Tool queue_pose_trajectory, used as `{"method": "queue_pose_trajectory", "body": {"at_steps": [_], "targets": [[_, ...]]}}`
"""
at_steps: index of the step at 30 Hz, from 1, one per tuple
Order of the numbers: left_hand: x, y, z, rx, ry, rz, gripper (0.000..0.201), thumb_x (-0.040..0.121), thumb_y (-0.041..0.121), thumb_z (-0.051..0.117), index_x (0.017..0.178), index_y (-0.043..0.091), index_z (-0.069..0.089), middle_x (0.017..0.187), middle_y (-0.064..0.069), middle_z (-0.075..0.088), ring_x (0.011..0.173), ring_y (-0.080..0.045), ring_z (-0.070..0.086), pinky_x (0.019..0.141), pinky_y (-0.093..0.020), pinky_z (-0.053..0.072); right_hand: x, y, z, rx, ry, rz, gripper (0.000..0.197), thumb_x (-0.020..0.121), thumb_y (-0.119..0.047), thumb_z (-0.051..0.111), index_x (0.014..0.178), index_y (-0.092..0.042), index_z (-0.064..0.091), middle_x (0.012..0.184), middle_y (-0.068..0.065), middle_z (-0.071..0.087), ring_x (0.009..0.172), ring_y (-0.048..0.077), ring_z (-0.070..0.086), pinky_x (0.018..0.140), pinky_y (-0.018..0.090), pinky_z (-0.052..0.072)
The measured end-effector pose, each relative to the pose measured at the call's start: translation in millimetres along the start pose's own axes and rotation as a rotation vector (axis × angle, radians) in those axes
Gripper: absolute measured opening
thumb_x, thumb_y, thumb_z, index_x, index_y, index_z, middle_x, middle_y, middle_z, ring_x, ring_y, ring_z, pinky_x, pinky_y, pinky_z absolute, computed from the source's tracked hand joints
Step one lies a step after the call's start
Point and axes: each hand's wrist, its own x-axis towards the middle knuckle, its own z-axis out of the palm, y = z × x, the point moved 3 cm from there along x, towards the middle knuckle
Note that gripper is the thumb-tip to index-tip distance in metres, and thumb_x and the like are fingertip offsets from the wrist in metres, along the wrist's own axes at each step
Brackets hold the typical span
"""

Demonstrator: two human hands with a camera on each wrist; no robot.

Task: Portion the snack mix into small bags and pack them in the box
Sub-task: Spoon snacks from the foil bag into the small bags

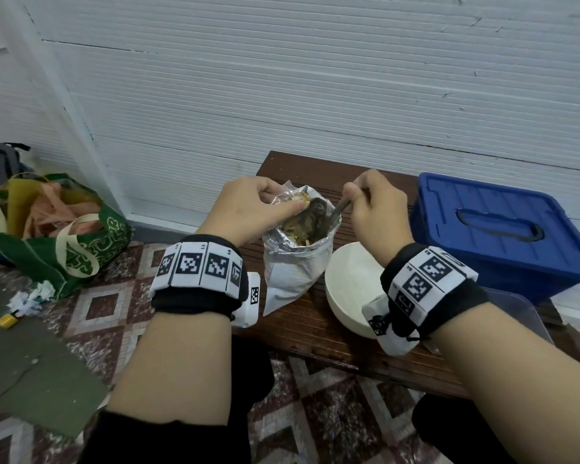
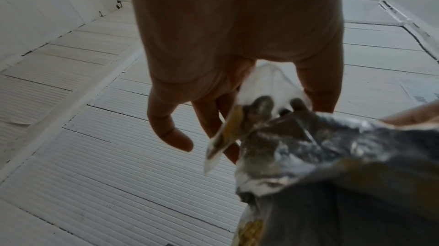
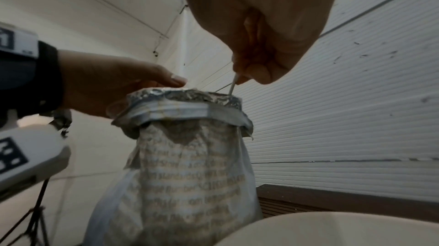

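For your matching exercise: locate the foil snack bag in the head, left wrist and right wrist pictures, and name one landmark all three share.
Head: the foil snack bag stands at centre on the wooden bench, left of the white bowl.
Left wrist: its crumpled rim fills the lower right.
Right wrist: it stands at centre, rim rolled down.
Shared landmark: the left hand holding the rim, before the white ribbed wall.

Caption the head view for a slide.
Left hand holds the foil snack bag open while the right hand dips a spoon in, beside a white bowl.
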Motion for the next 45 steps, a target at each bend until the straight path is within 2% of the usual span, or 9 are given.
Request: {"method": "queue_pose_trajectory", "body": {"at_steps": [8, 16, 19, 24, 28, 34, 38, 42, 45], "targets": [[-0.9, 0.7, -0.7, 0.005, 0.004, 0.005, 0.033, 0.076, 0.049, 0.075, 0.099, 0.025, 0.069, 0.087, 0.014, 0.059, 0.069, 0.000, 0.054, 0.050, -0.016, 0.037, 11.0, 13.8, -18.2, 0.049, 0.168, 0.258, 0.015, 0.099, -0.019, 0.045, 0.087, -0.009, 0.049, 0.069, -0.008, 0.043, 0.060, 0.001, 0.040, 0.046, 0.005, 0.032], [-2.0, 1.6, -2.4, 0.023, 0.007, 0.013, 0.036, 0.076, 0.049, 0.075, 0.101, 0.024, 0.069, 0.089, 0.014, 0.060, 0.071, 0.000, 0.056, 0.047, -0.012, 0.037, 18.0, 9.8, -27.7, 0.116, 0.222, 0.326, 0.015, 0.099, -0.018, 0.044, 0.086, -0.010, 0.048, 0.072, -0.008, 0.042, 0.061, 0.001, 0.039, 0.053, 0.023, 0.032], [-2.2, 1.0, -3.7, 0.023, 0.009, 0.011, 0.036, 0.075, 0.051, 0.075, 0.099, 0.024, 0.069, 0.088, 0.014, 0.060, 0.074, 0.000, 0.057, 0.051, -0.015, 0.039, 20.5, 10.5, -32.9, 0.150, 0.257, 0.348, 0.025, 0.099, -0.017, 0.044, 0.073, -0.017, 0.042, 0.073, -0.007, 0.043, 0.061, 0.001, 0.040, 0.051, 0.021, 0.031], [-2.5, 1.4, -4.2, 0.062, -0.001, 0.027, 0.030, 0.075, 0.047, 0.076, 0.095, 0.027, 0.067, 0.086, 0.014, 0.060, 0.083, 0.002, 0.057, 0.060, -0.011, 0.038, 28.4, 7.0, -47.5, 0.149, 0.332, 0.335, 0.017, 0.099, -0.016, 0.043, 0.083, -0.013, 0.046, 0.076, -0.006, 0.045, 0.064, 0.002, 0.042, 0.050, 0.009, 0.035], [-2.0, 1.8, -4.0, 0.090, -0.006, 0.033, 0.030, 0.074, 0.046, 0.078, 0.095, 0.028, 0.066, 0.084, 0.017, 0.059, 0.081, 0.004, 0.055, 0.063, -0.010, 0.038, 35.2, 3.4, -54.5, 0.144, 0.360, 0.334, 0.014, 0.099, -0.017, 0.042, 0.086, -0.012, 0.045, 0.089, 0.001, 0.051, 0.079, 0.012, 0.048, 0.055, 0.018, 0.032], [-2.0, 3.4, -1.0, 0.130, -0.046, 0.049, 0.032, 0.072, 0.047, 0.079, 0.096, 0.030, 0.068, 0.086, 0.016, 0.063, 0.086, 0.001, 0.058, 0.070, -0.016, 0.045, 37.6, -3.7, -40.7, 0.166, 0.284, 0.313, 0.019, 0.100, -0.018, 0.043, 0.081, -0.015, 0.044, 0.074, -0.010, 0.042, 0.063, 0.001, 0.043, 0.049, 0.007, 0.034], [-1.9, 1.7, 1.0, 0.116, -0.061, 0.036, 0.034, 0.069, 0.047, 0.081, 0.096, 0.030, 0.070, 0.087, 0.014, 0.066, 0.088, -0.005, 0.062, 0.081, -0.029, 0.053, 37.8, -10.3, -33.1, 0.148, 0.256, 0.298, 0.014, 0.099, -0.019, 0.043, 0.088, -0.011, 0.047, 0.076, -0.009, 0.047, 0.064, 0.001, 0.044, 0.057, 0.021, 0.037], [-1.6, 3.1, 4.7, 0.128, -0.063, 0.044, 0.045, 0.066, 0.052, 0.080, 0.103, 0.028, 0.071, 0.090, 0.014, 0.067, 0.090, -0.006, 0.061, 0.088, -0.035, 0.053, 40.4, -13.8, -28.3, 0.123, 0.240, 0.278, 0.013, 0.099, -0.017, 0.044, 0.091, -0.009, 0.051, 0.094, 0.005, 0.058, 0.081, 0.014, 0.051, 0.065, 0.019, 0.034], [-1.7, 6.0, 8.9, 0.122, -0.065, 0.055, 0.041, 0.067, 0.049, 0.081, 0.101, 0.031, 0.069, 0.089, 0.017, 0.065, 0.087, -0.004, 0.060, 0.089, -0.037, 0.053, 41.0, -14.0, -25.9, 0.116, 0.210, 0.281, 0.017, 0.099, -0.018, 0.044, 0.084, -0.012, 0.049, 0.092, 0.005, 0.055, 0.082, 0.015, 0.050, 0.068, 0.020, 0.035]]}}
